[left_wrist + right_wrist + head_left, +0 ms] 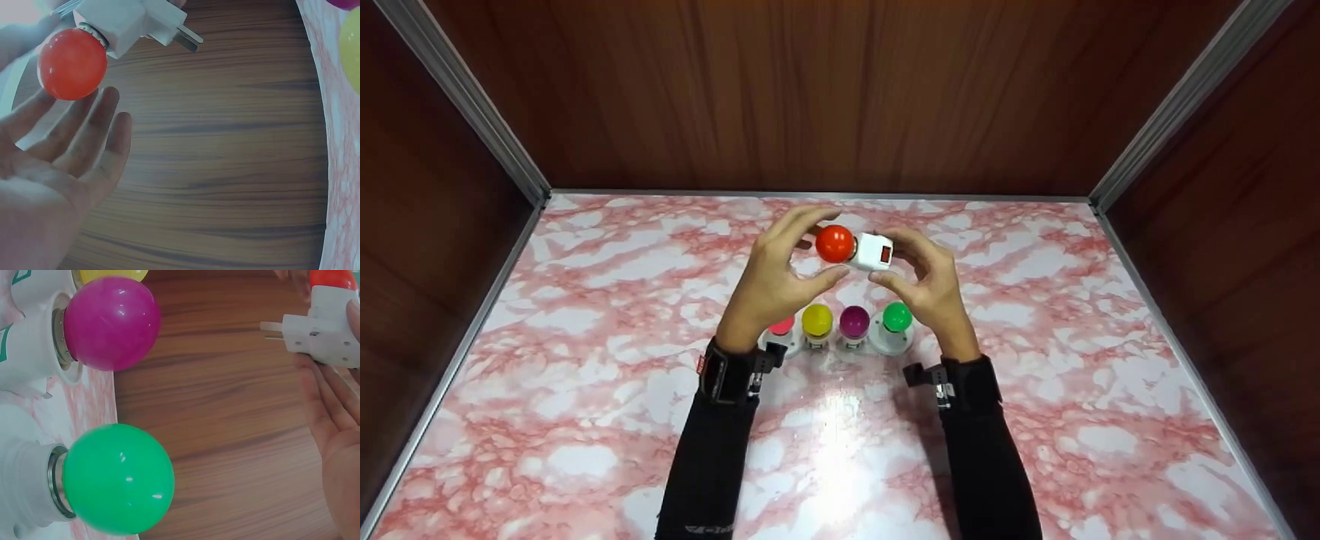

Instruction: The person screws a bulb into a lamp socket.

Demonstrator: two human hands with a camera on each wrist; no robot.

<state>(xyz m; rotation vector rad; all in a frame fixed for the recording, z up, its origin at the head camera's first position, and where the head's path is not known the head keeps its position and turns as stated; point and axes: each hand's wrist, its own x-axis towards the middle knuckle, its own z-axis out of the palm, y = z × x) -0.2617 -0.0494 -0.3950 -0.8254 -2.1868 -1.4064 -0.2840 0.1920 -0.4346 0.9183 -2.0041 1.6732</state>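
A red light bulb (835, 244) sits in a white plug-in bulb socket (871, 252) with a red switch, held up above the table. My right hand (926, 281) grips the socket between thumb and fingers. Its two metal prongs (188, 39) show in the left wrist view, pointing away from my palms. Around the bulb my left hand (780, 274) is spread in a wide curve, thumb below and fingers above, with a gap showing to the glass. Seen from the left wrist, the fingers (107, 129) are loosely extended, tips close by the bulb.
Below my hands a row of bulbs in white holders stands on the marbled table (607, 397): pink (782, 326), partly behind my left wrist, yellow (817, 320), purple (854, 322) and green (897, 316). Wood-grain walls (825, 97) enclose the table at the back and sides.
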